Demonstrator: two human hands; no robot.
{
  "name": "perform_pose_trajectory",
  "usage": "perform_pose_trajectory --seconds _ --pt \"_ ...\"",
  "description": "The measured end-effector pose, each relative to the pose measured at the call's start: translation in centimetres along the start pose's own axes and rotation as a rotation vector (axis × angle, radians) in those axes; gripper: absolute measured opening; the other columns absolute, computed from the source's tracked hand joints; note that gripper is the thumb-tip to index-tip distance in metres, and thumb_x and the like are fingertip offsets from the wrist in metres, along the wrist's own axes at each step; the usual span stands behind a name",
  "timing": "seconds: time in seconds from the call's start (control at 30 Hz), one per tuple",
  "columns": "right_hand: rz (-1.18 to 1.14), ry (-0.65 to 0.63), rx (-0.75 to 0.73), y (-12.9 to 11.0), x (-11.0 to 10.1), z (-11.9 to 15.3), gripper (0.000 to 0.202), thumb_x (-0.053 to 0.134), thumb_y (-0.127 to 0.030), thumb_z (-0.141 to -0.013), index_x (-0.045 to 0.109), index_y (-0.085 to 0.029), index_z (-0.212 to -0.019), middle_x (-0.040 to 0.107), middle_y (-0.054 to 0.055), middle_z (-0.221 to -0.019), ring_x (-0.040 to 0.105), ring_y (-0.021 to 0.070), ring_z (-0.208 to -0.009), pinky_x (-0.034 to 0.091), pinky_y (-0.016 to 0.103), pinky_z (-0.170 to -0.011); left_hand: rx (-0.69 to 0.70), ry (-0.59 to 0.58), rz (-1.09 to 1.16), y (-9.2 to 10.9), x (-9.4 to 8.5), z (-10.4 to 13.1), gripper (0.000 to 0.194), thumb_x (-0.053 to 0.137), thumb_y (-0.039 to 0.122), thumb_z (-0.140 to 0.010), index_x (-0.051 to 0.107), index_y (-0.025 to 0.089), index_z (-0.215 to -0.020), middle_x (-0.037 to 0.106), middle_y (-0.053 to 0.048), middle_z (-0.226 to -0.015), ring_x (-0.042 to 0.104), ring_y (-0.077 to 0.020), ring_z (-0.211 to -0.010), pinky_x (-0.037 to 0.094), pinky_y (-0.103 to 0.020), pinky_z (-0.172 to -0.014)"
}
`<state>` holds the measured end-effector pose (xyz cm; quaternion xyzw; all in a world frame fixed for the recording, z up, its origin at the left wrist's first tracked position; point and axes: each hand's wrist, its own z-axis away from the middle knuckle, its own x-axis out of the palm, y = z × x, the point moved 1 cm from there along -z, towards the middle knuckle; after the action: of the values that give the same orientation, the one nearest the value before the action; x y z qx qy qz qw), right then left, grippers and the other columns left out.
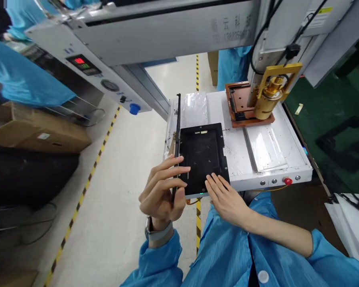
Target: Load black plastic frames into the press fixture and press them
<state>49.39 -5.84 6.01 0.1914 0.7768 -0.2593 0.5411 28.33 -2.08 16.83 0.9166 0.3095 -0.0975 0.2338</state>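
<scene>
A black rectangular tray (pixel 202 151) lies on the left part of the white machine table (pixel 237 157). Along its left side a thin black frame (pixel 177 127) stands on edge, tilted up. My left hand (pixel 164 189) grips the near end of this frame between thumb and fingers; part of the grip is hidden behind the fingers. Flat on the near right corner of the tray rests my right hand (pixel 225 199), its fingers stretched out and holding nothing.
A brass press head (pixel 267 99) stands over a copper-coloured fixture (pixel 239 103) at the back right. Clear plastic sheets lie on the table. A red button (pixel 288 181) is on the front edge. A control panel (pixel 83 64) hangs at the upper left. People in blue are beyond.
</scene>
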Motion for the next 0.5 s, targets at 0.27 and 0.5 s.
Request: perform_pose_trajectory --seconds 0.27,0.5 --pt "-0.183 0.065 -0.014 -0.1 -0.2 1.6 0.071 0.06 -0.016 -0.108 0.041 -0.002 -0.175 0.046 0.028 -0.181 0.041 0.0402 -0.174 0.047 0.064 -0.139 -0.132 0.328 -0.065 -0.9 0.0 -0.3 0.026 0.058 0.038 -0.094 0.061 0.025 -0.072 0.075 -0.006 -0.078 0.084 -0.0385 -0.096 0.068 -0.064 -0.089" --pt "-0.628 0.258 0.003 -1.0 -1.8 -0.7 0.032 0.051 -0.015 -0.117 0.069 -0.016 -0.143 0.08 0.016 -0.131 0.074 0.0302 -0.126 0.067 0.051 -0.105 -0.159 0.674 -0.006 -3.8 -2.5 -0.7 0.02 0.042 0.026 -0.088 0.04 0.024 -0.068 0.05 -0.002 -0.068 0.073 -0.027 -0.08 0.063 -0.061 -0.099"
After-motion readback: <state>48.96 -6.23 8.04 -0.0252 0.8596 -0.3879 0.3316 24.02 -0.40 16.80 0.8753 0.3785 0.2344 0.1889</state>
